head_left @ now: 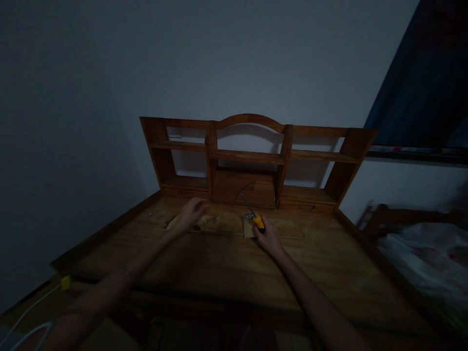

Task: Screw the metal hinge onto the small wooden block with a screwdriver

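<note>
In dim light, my right hand (269, 237) is closed around a screwdriver (256, 218) with a yellow handle. Its metal shaft points up and to the left, toward the back of the wooden desk (226, 263). My left hand (190, 212) rests palm down, fingers stretched out, on the left end of a pale wooden board (223, 224) that lies flat across the desk. A small metal piece (248, 215) sits beside the screwdriver on the board.
A wooden hutch (252, 161) with empty shelves stands at the back of the desk against a pale wall. A bed (427, 258) with a wooden frame is at the right. White cables (25, 317) and a yellow item (66, 282) lie at lower left.
</note>
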`<state>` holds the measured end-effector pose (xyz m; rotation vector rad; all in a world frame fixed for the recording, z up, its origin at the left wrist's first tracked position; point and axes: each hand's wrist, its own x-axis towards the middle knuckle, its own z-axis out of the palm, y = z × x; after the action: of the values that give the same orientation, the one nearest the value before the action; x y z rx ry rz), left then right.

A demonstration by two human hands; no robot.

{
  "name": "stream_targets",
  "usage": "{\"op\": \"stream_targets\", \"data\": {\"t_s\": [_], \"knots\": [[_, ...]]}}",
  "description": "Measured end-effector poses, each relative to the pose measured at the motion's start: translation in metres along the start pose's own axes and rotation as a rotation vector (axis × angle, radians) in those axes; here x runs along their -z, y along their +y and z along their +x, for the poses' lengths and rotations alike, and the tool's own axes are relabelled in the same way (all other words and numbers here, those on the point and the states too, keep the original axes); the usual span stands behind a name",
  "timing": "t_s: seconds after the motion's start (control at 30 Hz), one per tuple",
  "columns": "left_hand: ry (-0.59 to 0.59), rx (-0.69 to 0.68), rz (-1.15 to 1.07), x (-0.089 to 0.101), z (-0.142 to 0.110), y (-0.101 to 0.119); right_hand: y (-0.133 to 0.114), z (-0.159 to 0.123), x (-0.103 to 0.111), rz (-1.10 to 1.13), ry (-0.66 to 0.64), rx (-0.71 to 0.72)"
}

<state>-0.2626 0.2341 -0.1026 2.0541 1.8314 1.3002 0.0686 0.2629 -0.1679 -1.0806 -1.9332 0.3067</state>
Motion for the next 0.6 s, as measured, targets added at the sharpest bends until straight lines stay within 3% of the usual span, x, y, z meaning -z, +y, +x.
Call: {"op": "stream_targets", "data": {"t_s": [0.07, 0.13, 0.2, 0.27, 0.43, 0.53, 0.6], "knots": [[-0.187, -0.077, -0.352, -0.044, -0.003, 0.051, 0.0, 0.0, 0.0, 0.013, 0.006, -0.007], [-0.281, -0.085, -0.629, -0.082, -0.007, 0.098, -0.001, -0.001, 0.001, 0.032, 0.012, -0.013], [-0.252, -0.053, -0.741, -0.108, -0.009, 0.131, -0.004, 0.0, 0.004, 0.052, 0.011, -0.007], [-0.168, -0.027, -0.736, -0.121, -0.007, 0.149, -0.008, 0.0, 0.007, 0.095, 0.016, 0.006], [-0.114, -0.001, -0.699, -0.119, 0.003, 0.155, -0.016, 0.003, 0.009, 0.303, 0.091, -0.047], [-0.015, -0.004, -0.689, -0.098, 0.016, 0.154, -0.017, 0.002, 0.006, 0.365, 0.056, -0.071], [0.113, -0.017, -0.686, -0.076, 0.032, 0.15, -0.014, 0.001, 0.004, 0.415, -0.004, -0.089]]}}
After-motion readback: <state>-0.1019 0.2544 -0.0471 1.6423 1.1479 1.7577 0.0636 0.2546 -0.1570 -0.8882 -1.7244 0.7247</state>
